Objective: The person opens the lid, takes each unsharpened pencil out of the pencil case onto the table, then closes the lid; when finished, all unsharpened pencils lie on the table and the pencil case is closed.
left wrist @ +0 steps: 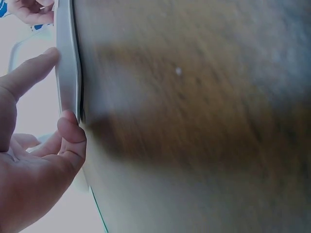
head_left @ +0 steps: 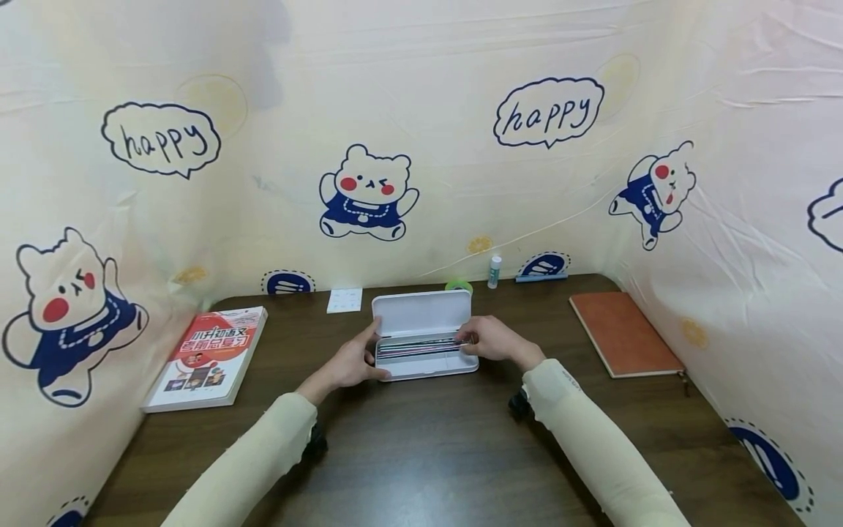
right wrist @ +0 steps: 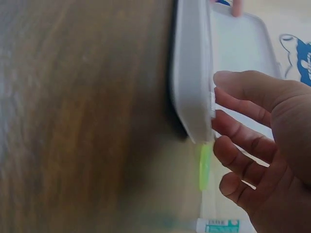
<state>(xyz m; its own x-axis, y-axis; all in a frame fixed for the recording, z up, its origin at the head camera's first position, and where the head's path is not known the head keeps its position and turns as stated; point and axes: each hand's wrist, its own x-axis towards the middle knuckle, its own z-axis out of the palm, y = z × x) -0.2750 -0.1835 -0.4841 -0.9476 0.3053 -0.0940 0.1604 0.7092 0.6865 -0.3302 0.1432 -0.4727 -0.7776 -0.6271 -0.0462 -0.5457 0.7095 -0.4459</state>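
A white pencil case (head_left: 423,313) stands on the table with its lid raised. Several thin pencils (head_left: 416,348) lie lengthwise inside it. The left hand (head_left: 347,364) grips the case's left end, thumb at the front corner and a finger by the lid. In the left wrist view, its fingertips touch the side of the case (left wrist: 68,63). The right hand (head_left: 495,339) has its fingers over the right end of the pencils. In the right wrist view, the curved fingers of that hand (right wrist: 286,126) are at the case's rim, and whether they pinch anything is hidden.
A red and white book (head_left: 220,344) lies at the left and a brown notebook (head_left: 626,333) at the right. Behind the case are a white paper (head_left: 345,301), a green ring-shaped item (head_left: 459,285), a glue stick (head_left: 495,273) and a slim blue item (head_left: 541,278). Printed cloth surrounds the table.
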